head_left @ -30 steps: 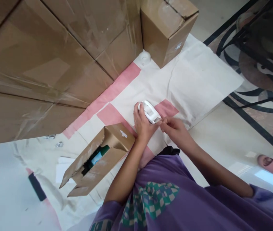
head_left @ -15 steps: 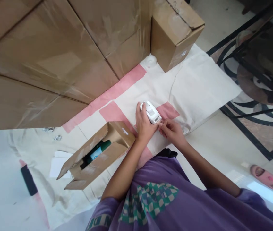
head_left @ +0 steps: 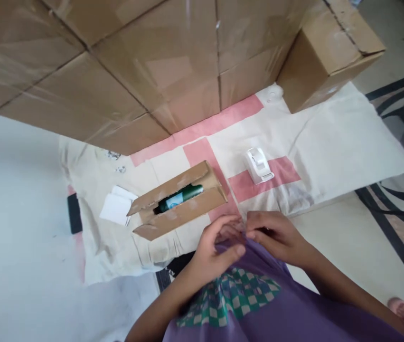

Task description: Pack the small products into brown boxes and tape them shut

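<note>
My left hand (head_left: 219,247) is in front of my shirt, its fingers curved and its thumb apart from them. Facing it, my right hand (head_left: 276,237) is pinched closed, fingertips close to those of the left. Anything between its fingers is too small or clear to make out. Beyond my hands a white tape dispenser (head_left: 258,166) stands on the cloth (head_left: 337,142), touched by neither hand. To the left lies a small cardboard box (head_left: 183,221), its long flaps parted. A green bottle (head_left: 192,191) with a light blue label shows inside it.
A wall of stacked, taped cartons (head_left: 126,85) rises at the back. Another carton (head_left: 305,71) stands at the back right. White papers (head_left: 116,206) and a dark block (head_left: 74,213) lie at the left. The cloth's near edge runs beside my body.
My left hand has let go of the tape dispenser, which now stands on the cloth. Both hands have drawn back towards my body. The view has shifted left.
</note>
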Demonstrator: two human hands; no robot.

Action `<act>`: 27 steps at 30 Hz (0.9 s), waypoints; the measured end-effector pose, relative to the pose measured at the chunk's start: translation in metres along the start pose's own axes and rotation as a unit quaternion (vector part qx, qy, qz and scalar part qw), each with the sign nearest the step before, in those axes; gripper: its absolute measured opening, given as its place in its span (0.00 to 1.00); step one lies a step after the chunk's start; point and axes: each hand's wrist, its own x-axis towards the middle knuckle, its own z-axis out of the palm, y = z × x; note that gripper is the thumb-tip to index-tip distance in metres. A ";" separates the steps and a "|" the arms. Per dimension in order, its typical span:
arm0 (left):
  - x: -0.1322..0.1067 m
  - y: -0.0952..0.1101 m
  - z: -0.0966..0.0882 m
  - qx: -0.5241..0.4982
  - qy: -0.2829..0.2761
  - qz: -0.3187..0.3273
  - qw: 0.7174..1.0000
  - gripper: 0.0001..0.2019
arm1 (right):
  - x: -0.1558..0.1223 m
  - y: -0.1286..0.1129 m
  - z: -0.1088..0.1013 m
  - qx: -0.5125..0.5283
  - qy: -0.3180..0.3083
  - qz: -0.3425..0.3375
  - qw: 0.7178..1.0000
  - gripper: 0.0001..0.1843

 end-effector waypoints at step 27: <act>-0.066 0.033 -0.063 0.350 0.315 0.317 0.823 0.10 | 0.068 -0.022 0.054 -0.251 0.066 -0.128 0.957 0.08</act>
